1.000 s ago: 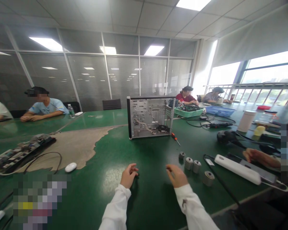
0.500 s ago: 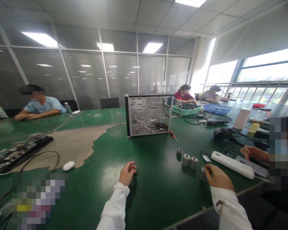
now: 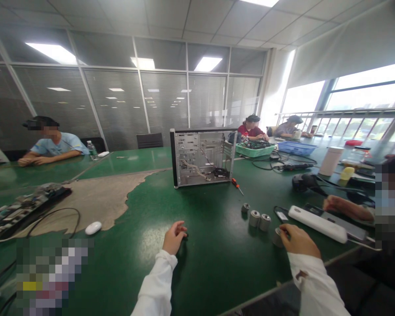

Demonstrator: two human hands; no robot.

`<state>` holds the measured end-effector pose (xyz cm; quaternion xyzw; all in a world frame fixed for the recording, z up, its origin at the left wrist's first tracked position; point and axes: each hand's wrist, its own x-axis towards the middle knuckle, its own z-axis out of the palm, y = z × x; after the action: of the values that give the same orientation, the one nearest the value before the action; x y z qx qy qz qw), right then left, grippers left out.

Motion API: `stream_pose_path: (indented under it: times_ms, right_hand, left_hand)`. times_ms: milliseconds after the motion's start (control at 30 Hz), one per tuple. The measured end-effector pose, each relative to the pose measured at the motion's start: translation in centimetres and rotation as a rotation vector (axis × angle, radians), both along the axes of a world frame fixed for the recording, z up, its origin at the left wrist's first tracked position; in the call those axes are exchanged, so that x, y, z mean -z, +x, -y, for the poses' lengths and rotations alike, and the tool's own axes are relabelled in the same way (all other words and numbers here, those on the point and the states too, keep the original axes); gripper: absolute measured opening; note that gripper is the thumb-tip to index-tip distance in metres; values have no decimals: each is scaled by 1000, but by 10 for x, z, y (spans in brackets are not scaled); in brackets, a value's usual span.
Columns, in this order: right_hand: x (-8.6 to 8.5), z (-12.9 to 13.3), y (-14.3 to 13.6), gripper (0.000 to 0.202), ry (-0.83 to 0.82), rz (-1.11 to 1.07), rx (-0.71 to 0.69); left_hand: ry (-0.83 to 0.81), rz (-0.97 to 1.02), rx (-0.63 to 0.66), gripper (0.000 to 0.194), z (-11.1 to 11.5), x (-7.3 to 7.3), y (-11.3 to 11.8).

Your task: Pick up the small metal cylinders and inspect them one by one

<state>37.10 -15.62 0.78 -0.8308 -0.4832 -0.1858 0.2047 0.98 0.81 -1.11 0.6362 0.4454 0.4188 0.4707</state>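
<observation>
My right hand (image 3: 299, 239) has its fingertips on the top and side of a small grey metal cylinder (image 3: 277, 238), which stands on the green table near its right edge. Two similar upright cylinders, one (image 3: 265, 223) beside the other (image 3: 254, 218), stand to the left of it. A smaller round metal cylinder (image 3: 245, 208) is a little farther off. Resting on the table in the middle, my left hand (image 3: 175, 238) holds nothing; its fingers are loosely bent and apart. Beyond both hands stands an opened computer case (image 3: 204, 158), its inside facing me.
An orange-handled screwdriver (image 3: 237, 186) lies beside the case. To the right are a white power strip (image 3: 317, 224) and a co-worker's hand (image 3: 345, 207). Green (image 3: 255, 150) and blue (image 3: 296, 148) baskets stand behind. A white mouse (image 3: 93, 228) and a circuit-board assembly (image 3: 26, 208) lie left.
My two hands and the cylinders keep their places, apart from a slight shift of the whole view. The co-worker's hand at the right has moved a little to the left.
</observation>
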Motion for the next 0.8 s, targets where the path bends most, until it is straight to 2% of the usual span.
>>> stream_pose_path:
  times_ms: [133, 233, 367, 500, 667, 800]
  right_hand:
    - [1, -5, 1, 21, -3, 9, 49]
    - [-8, -16, -2, 29, -33, 41, 55]
    - [-25, -42, -3, 37, -257, -7, -41]
    - [-32, -61, 2, 31, -472, -76, -97]
    - [-30, -59, 4, 31, -497, -103, -105]
    - [-32, -50, -13, 35, -484, -128, -199]
  left_hand:
    - [7, 5, 1, 34, 1, -2, 0]
    - [6, -5, -5, 32, 1, -3, 0]
    - [17, 10, 7, 32, 0, -2, 0]
    - [26, 25, 21, 33, -1, 1, -1]
    - [37, 22, 19, 33, -3, 3, -1]
    - [27, 25, 15, 33, -4, 4, 0]
